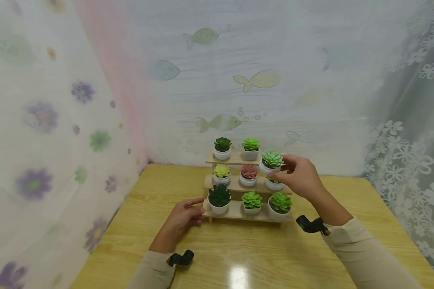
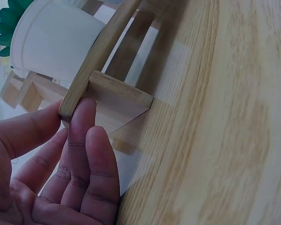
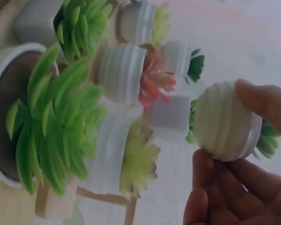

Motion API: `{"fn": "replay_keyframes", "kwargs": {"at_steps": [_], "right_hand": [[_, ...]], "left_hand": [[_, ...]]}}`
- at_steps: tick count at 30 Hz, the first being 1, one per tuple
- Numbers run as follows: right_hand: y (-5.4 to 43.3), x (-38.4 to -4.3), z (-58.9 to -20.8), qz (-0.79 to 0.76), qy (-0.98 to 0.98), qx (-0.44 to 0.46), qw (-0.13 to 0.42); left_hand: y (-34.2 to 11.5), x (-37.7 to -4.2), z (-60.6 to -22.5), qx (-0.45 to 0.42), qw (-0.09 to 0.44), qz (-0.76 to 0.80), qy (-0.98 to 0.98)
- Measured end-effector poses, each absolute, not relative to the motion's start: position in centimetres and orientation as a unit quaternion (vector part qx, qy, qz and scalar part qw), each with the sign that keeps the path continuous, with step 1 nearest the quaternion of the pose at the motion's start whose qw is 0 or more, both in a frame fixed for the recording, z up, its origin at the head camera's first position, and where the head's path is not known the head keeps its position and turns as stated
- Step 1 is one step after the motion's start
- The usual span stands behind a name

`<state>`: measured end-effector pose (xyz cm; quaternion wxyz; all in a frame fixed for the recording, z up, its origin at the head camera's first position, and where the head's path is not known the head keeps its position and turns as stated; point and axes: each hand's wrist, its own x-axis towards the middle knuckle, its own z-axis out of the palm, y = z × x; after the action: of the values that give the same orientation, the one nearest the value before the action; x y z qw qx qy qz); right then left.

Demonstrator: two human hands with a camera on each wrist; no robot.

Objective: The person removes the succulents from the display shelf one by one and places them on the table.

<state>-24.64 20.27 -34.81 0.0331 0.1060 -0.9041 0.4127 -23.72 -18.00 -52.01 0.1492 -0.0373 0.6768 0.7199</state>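
Note:
A three-step wooden stand (image 1: 231, 208) holds several small potted succulents in rows. My left hand (image 1: 183, 216) is at the left end of its lowest step; in the left wrist view thumb and fingers pinch the board's corner (image 2: 75, 96). With my right hand (image 1: 301, 176) I hold a pale green potted succulent (image 1: 272, 159) by its ribbed white pot (image 3: 227, 122), thumb on one side and fingers on the other. This pot is raised at the right, above the middle step's yellow-green succulent (image 3: 139, 159), which it partly covers in the head view.
On the lowest step stand a dark green succulent (image 1: 219, 196) and two bright green ones. A red succulent (image 1: 248, 171) sits mid-step. Two more pots occupy the top step. Behind the wooden table (image 1: 159, 184) hangs a fish-print curtain (image 1: 209, 80).

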Motion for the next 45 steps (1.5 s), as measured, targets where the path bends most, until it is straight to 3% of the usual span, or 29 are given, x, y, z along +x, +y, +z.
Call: {"fn": "replay_keyframes", "kwargs": {"at_steps": [29,45], "right_hand": [[15.9,-18.8,-38.3,0.426,-0.894,0.136,0.035],[12.1,-17.2,-41.5,0.436,-0.889,0.141,-0.01]], "left_hand": [[-18.1,-23.7,-51.9,-0.021,0.161,0.724,0.67],[-18.1,-23.8,-52.1,-0.016,0.162,0.724,0.67]]}}
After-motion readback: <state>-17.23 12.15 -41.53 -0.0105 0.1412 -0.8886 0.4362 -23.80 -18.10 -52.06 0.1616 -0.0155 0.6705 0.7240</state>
